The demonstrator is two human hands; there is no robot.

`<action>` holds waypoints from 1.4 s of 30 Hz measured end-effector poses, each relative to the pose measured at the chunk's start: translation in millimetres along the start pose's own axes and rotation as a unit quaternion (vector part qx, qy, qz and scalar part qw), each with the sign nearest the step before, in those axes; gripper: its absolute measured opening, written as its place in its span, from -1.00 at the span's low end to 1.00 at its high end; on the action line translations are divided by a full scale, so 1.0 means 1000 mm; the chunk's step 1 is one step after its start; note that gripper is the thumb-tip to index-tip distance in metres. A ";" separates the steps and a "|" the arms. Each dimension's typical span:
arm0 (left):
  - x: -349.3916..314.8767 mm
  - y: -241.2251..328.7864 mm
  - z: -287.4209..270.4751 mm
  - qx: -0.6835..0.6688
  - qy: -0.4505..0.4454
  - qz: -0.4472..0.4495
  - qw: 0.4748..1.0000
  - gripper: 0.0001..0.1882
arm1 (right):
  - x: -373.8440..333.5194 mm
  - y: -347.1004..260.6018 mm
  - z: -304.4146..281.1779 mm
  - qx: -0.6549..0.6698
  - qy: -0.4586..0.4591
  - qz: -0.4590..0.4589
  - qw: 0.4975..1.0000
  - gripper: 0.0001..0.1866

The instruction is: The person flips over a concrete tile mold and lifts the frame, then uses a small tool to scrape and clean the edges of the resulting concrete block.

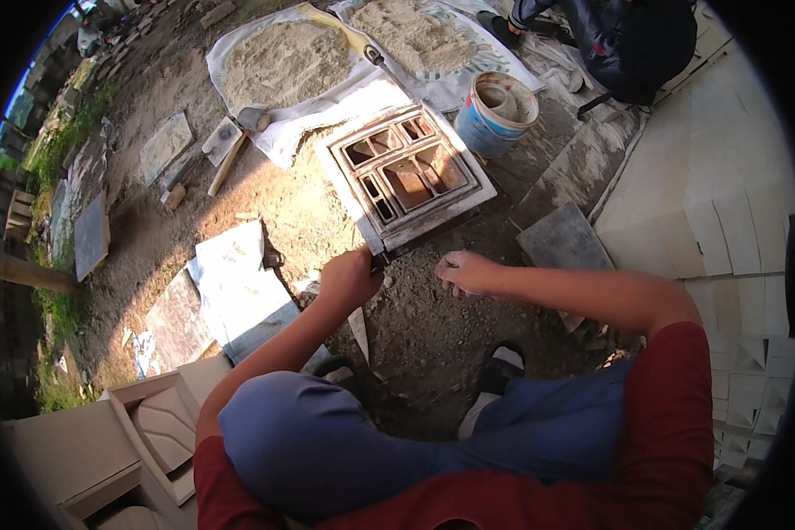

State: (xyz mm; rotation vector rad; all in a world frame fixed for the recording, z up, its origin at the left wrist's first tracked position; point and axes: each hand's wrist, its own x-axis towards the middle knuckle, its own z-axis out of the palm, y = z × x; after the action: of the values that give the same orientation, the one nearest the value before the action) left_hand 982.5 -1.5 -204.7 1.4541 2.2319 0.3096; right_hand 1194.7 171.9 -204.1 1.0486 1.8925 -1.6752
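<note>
A metal mould frame (455, 205), divided into rectangular and slanted openings, lies on the ground ahead of me. At its near left corner my left hand (352, 278) is closed; a small dark piece shows beside the fingers, but what they grip is hidden. Just below that hand, a pale pointed sliver (359, 336) lies or hangs; I cannot tell which. My right hand (468, 272) hovers just off the mould's near edge, fingers curled inward, and anything inside them is out of sight.
A blue and white bucket (483, 131) stands right of the mould. Beyond are sacks with sandy powder (287, 62), a trowel (374, 55) and a hammer (254, 118). Pale blocks (707, 203) line the right; cast blocks (155, 415) sit lower left. Another person (627, 44) is at upper right.
</note>
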 end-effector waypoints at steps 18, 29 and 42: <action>0.027 -0.034 0.010 -0.316 -0.221 0.008 0.923 -0.62 | -0.012 -0.039 -0.029 -0.008 0.010 -0.033 0.999 -0.71; 0.013 -0.027 0.014 -0.190 -0.030 0.038 0.981 -0.52 | -0.010 -0.037 -0.029 -0.016 0.010 -0.042 0.999 -0.71; -0.008 -0.001 0.006 -0.181 0.042 0.011 0.983 -0.45 | -0.010 -0.054 -0.007 -0.063 -0.022 -0.059 0.996 -0.71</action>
State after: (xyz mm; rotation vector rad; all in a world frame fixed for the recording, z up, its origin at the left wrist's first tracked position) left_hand 987.7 -9.4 -208.6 1.2895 2.0863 0.7539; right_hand 1162.3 176.0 -159.9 0.8596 2.0380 -1.6030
